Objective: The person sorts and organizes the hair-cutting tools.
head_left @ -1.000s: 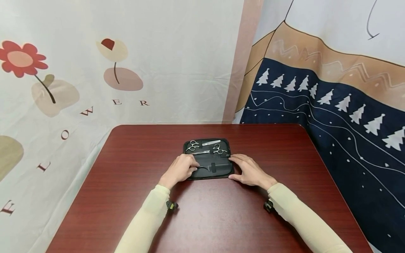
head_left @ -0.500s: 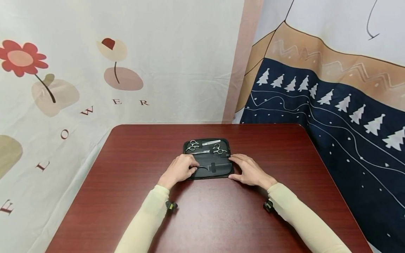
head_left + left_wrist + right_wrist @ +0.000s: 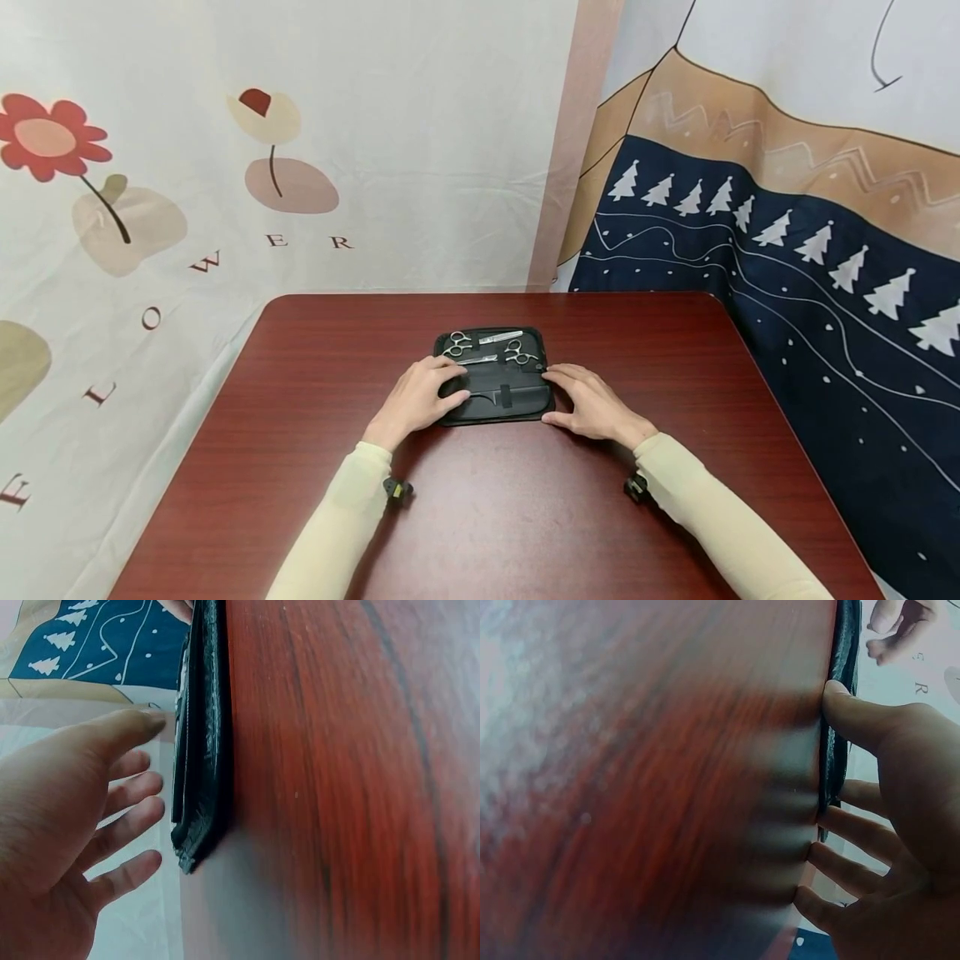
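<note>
On the table lies an unfolded black scissors case (image 3: 528, 385). Two pairs of silver scissors, the upper scissors (image 3: 457, 343) and the lower scissors (image 3: 519, 357), are strapped in its far half. A dark, slim tool (image 3: 487, 398), its kind too small to tell, lies under a strap in the near half. My left hand (image 3: 414, 397) hovers over the case's left side, fingers spread, and the left wrist view shows nothing between thumb and fingers. My right hand (image 3: 592, 406) rests against the right edge, thumb at the near corner and fingers extended along the side.
The reddish-brown table (image 3: 495, 508) extends around the case on all sides. Behind it hang a pale printed cloth (image 3: 420, 125) and a navy cloth with white trees (image 3: 787, 308).
The left hand's fingers have loosened from the case's left side and the dark tool's end there, spread apart and drawn slightly left. My right hand and the case stay put.
</note>
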The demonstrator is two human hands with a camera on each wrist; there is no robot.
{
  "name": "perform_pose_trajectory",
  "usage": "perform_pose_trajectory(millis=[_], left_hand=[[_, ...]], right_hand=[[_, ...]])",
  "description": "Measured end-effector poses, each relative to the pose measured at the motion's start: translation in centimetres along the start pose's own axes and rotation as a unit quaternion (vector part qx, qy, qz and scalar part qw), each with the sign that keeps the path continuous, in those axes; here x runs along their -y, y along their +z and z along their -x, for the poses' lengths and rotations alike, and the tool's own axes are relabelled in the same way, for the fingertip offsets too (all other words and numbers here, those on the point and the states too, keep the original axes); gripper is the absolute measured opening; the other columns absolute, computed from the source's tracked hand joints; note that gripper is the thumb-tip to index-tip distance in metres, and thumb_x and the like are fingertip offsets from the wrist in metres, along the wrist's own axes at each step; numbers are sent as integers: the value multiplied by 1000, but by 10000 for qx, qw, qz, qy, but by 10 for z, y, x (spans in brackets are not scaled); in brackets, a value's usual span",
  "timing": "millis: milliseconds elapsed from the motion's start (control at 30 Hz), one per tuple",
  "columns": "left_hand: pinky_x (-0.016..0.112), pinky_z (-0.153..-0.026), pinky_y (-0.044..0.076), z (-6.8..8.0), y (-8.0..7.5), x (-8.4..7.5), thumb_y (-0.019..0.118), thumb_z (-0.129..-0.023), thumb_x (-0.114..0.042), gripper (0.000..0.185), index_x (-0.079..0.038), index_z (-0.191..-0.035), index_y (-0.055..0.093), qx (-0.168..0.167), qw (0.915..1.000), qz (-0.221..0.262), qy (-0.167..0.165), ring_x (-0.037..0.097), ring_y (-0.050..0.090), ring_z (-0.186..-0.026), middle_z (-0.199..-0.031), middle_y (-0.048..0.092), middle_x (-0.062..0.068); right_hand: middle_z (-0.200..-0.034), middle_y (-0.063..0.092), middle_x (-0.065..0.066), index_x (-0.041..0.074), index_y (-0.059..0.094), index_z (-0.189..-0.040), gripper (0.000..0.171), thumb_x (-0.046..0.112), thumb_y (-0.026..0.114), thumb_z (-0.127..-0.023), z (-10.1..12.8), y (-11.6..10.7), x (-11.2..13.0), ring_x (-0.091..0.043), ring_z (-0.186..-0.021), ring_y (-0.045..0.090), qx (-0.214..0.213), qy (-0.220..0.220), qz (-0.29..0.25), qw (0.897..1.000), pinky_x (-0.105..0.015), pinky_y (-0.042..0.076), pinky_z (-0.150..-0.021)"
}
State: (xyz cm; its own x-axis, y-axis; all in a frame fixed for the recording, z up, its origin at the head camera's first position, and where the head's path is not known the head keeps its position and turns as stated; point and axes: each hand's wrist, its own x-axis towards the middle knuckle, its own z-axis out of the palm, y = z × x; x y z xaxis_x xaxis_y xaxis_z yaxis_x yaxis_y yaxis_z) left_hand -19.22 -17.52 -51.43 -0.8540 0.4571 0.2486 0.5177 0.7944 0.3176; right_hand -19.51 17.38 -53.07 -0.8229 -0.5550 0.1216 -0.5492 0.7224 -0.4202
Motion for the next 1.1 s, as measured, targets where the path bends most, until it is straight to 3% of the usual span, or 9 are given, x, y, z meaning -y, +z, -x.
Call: perform_pose_trajectory(millis=[233, 400, 800, 1100], left_hand=[[66, -122, 50, 3, -5, 8, 89, -95, -47, 79, -11, -161, 63, -7, 9987, 230, -453, 44, 63, -147, -158, 66, 21], [68, -129, 44, 3, -5, 15, 89, -91, -55, 97, -11, -169, 52, 73, 9974, 411, -583, 45, 55, -156, -167, 57, 23], [71, -129, 43, -9, -16, 43, 82, -95, -63, 98, -17, -174, 44, 569, 9899, 699, -1091, 50, 50, -159, -177, 45, 20], [72, -133, 38, -27, -19, 60, 76, -100, -65, 95, -17, -175, 42, 924, 9849, 941, -1125, 48, 42, -166, -180, 41, 20]], right_hand=[[-160, 64, -23, -1, 65, -154, 77, 37, 93, -94, 1, -1, 1, -43, -153, 60, 1, -20, -1, 10000, -62, 49, -128], [-160, 64, -23, 0, 65, -155, 77, 37, 93, -94, 1, -1, 1, -43, -153, 59, 13, -2, -8, 10000, -62, 48, -129], [-162, 63, -23, 1, 65, -155, 76, 37, 93, -95, 2, -1, 1, -44, -155, 57, 11, 42, -16, 10000, -63, 47, -130], [-162, 63, -22, 1, 65, -156, 76, 37, 93, -95, 2, 0, 0, -43, -155, 58, 14, 51, -31, 10000, -62, 48, -130]])
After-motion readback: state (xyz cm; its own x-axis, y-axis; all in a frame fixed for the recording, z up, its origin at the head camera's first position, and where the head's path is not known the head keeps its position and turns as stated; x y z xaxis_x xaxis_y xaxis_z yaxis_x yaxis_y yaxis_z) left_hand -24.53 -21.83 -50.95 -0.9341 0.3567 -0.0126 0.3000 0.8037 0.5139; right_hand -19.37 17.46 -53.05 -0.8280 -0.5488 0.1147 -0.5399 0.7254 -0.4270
